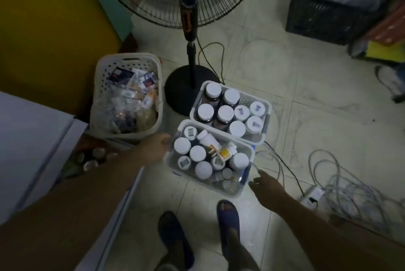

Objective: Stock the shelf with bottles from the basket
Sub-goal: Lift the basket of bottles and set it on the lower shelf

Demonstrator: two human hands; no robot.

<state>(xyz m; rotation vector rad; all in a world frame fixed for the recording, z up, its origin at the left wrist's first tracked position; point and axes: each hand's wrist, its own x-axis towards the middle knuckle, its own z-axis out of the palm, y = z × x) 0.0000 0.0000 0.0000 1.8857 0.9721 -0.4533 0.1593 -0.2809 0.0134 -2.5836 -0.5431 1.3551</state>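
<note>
Two white baskets of white-capped bottles stand on the tiled floor. The near basket point(238, 190) holds several upright bottles and one white bottle point(208, 139) lying on its side. The far basket point(268, 106) behind it is packed with upright dark bottles. My left hand point(154, 146) rests at the near basket's left rim, fingers curled on it. My right hand point(266, 185) is at that basket's right end, fingers spread and touching its edge. The white shelf point(32, 150) stands at the left, with several bottle caps point(92, 159) showing low inside it.
A tall white basket point(103, 77) full of packets stands at the left. A standing fan point(190, 86) rises behind the baskets, its base touching them. Cables and a power strip point(312, 197) lie at the right. A black crate point(324, 20) sits far right. My sandalled feet point(226, 222) stand below.
</note>
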